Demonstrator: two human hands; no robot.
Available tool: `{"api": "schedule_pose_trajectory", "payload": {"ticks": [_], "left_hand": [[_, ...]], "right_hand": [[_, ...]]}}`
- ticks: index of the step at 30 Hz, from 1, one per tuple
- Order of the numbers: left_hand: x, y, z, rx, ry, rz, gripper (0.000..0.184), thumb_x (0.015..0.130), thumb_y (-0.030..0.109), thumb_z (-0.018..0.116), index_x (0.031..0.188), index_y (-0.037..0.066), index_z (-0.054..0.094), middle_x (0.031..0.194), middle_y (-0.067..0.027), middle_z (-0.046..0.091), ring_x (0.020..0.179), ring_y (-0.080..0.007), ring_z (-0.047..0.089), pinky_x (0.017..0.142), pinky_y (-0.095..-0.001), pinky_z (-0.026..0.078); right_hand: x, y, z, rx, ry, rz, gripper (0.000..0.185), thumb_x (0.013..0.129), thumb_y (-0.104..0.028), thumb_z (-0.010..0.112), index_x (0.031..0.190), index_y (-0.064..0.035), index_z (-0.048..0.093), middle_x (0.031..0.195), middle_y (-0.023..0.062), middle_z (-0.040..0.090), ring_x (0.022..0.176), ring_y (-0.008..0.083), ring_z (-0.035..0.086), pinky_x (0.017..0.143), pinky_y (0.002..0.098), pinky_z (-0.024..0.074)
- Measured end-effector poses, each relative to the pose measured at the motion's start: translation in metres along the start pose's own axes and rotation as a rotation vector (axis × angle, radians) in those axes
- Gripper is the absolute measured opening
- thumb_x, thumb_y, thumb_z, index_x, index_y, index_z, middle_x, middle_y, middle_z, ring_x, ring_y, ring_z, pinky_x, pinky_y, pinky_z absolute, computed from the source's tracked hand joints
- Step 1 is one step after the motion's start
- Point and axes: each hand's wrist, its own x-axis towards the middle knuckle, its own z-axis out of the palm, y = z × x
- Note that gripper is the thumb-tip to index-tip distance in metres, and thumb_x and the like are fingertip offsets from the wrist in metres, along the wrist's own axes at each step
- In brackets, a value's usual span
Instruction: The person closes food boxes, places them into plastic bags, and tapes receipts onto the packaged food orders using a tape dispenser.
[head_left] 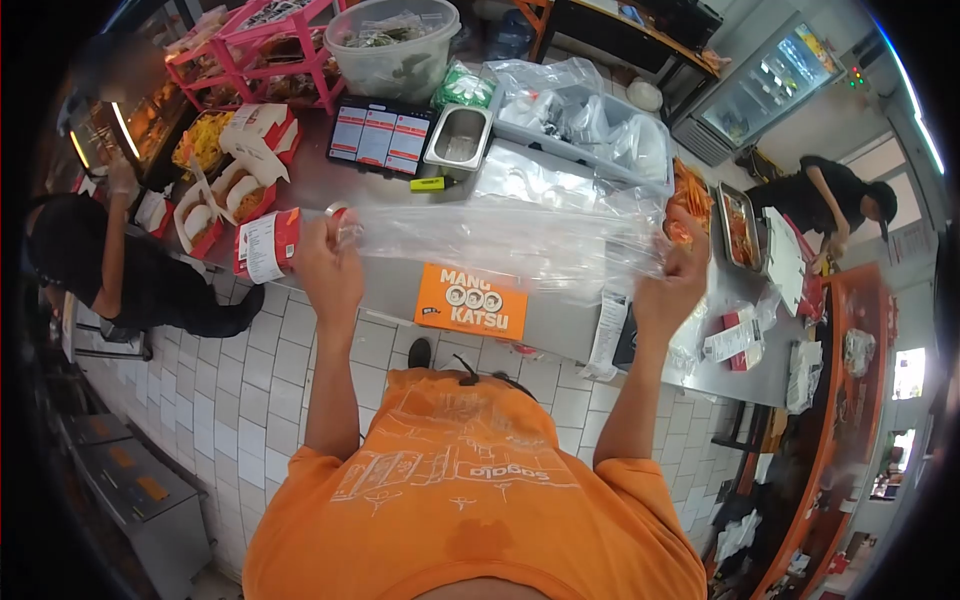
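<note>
A clear plastic bag (500,238) is stretched sideways between my two hands above the counter. My left hand (330,262) is closed on one end of it, close to a red box (268,245) with a white paper slip on it. At the other end, my right hand (678,265) grips the bag, near some orange packets (690,195). Below the bag, an orange box (472,302) marked "MANG KATSU" lies at the counter's near edge. The bag partly covers its upper side.
Behind the bag are a tablet (380,138), a metal pan (460,137), a yellow marker (427,184) and a grey bin of plastic bags (590,147). Open food boxes (245,195) stand at left. One person (120,250) is at the left, another (825,200) at the far right.
</note>
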Motion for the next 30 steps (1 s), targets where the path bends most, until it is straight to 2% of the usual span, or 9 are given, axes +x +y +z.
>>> {"api": "schedule_pose_trajectory", "payload": {"ticks": [5,8,12,16,18,20,24,28,30], "left_hand": [[-0.022,0.052,0.037,-0.26,-0.328,0.389,0.043,0.079,0.001,0.068,0.121,0.003,0.062,0.104,-0.0154,0.068,0.094,-0.0341,0.066,0.083,-0.0448,0.049],[-0.022,-0.011,0.052,-0.228,-0.301,0.663,0.049,0.078,0.002,0.065,0.126,0.003,0.062,0.113,-0.0183,0.069,0.099,-0.0353,0.067,0.086,-0.0452,0.051],[0.013,-0.002,-0.006,0.265,-0.277,0.071,0.044,0.079,0.001,0.057,0.122,0.005,0.067,0.106,-0.0167,0.071,0.095,-0.0339,0.067,0.079,-0.0394,0.054],[-0.008,0.036,0.013,0.18,0.128,0.573,0.034,0.081,0.001,0.06,0.115,0.004,0.066,0.095,-0.0095,0.071,0.083,-0.0276,0.068,0.073,-0.0336,0.057],[-0.003,0.025,0.018,0.24,0.042,0.779,0.028,0.085,0.003,0.062,0.113,0.003,0.064,0.093,-0.0067,0.071,0.077,-0.0238,0.068,0.07,-0.0306,0.057],[0.009,0.019,0.022,-0.72,0.039,-0.319,0.017,0.091,0.009,0.064,0.107,0.003,0.062,0.09,-0.0042,0.07,0.07,-0.0158,0.065,0.064,-0.0248,0.054],[0.009,-0.006,-0.014,-1.19,-0.781,-0.497,0.007,0.093,0.01,0.065,0.098,0.006,0.061,0.078,-0.0013,0.061,0.059,-0.0114,0.054,0.06,-0.0217,0.046],[0.003,-0.033,-0.003,0.163,-0.294,0.469,0.008,0.09,0.006,0.065,0.091,0.007,0.057,0.075,0.001,0.056,0.06,-0.0113,0.051,0.062,-0.0235,0.046],[0.024,-0.079,0.004,-0.015,0.131,0.022,0.019,0.082,0.002,0.071,0.087,0.009,0.053,0.081,0.0019,0.056,0.067,-0.012,0.054,0.068,-0.0288,0.049]], "right_hand": [[-0.03,-0.017,0.038,0.426,-0.296,0.246,0.008,0.09,-0.003,0.064,0.098,-0.0048,0.065,0.076,-0.0034,0.054,0.07,0.0063,0.052,0.07,0.0253,0.0517],[-0.031,-0.041,0.035,-0.272,-0.286,-0.094,0.016,0.083,0.003,0.068,0.095,-0.0083,0.066,0.072,-0.0025,0.055,0.066,0.0076,0.052,0.059,0.026,0.0415],[0.003,0.004,-0.003,-0.334,-0.125,-0.309,0.029,0.082,0.014,0.064,0.101,-0.0075,0.066,0.075,0.0001,0.056,0.063,0.0082,0.052,0.053,0.0228,0.042],[-0.023,-0.011,0.05,0.493,-0.3,0.172,0.023,0.084,0.009,0.066,0.101,-0.0067,0.067,0.08,0.0009,0.057,0.067,0.0076,0.054,0.052,0.0218,0.0458],[-0.038,-0.043,0.056,0.134,-0.373,0.116,0.02,0.086,0.007,0.066,0.101,-0.0056,0.068,0.083,0.0031,0.057,0.069,0.0088,0.057,0.058,0.0237,0.0519],[-0.026,-0.027,0.056,-0.127,-0.296,-0.052,0.019,0.087,0.006,0.067,0.102,-0.0052,0.067,0.084,0.0037,0.057,0.073,0.0093,0.058,0.063,0.0235,0.0531],[0.015,0.042,0.046,-0.206,0.071,-0.182,0.018,0.085,0.007,0.068,0.099,-0.005,0.068,0.086,0.0037,0.057,0.084,0.0105,0.059,0.072,0.023,0.0538],[-0.009,0.032,0.052,0.481,-0.233,0.419,0.022,0.08,0.012,0.063,0.094,-0.0044,0.067,0.095,0.0064,0.063,0.091,0.0138,0.062,0.073,0.0244,0.0541],[-0.042,0.005,0.058,0.264,-0.471,0.269,0.023,0.079,0.012,0.062,0.095,-0.0038,0.066,0.104,0.0094,0.068,0.092,0.0153,0.065,0.074,0.0265,0.0541]]}}
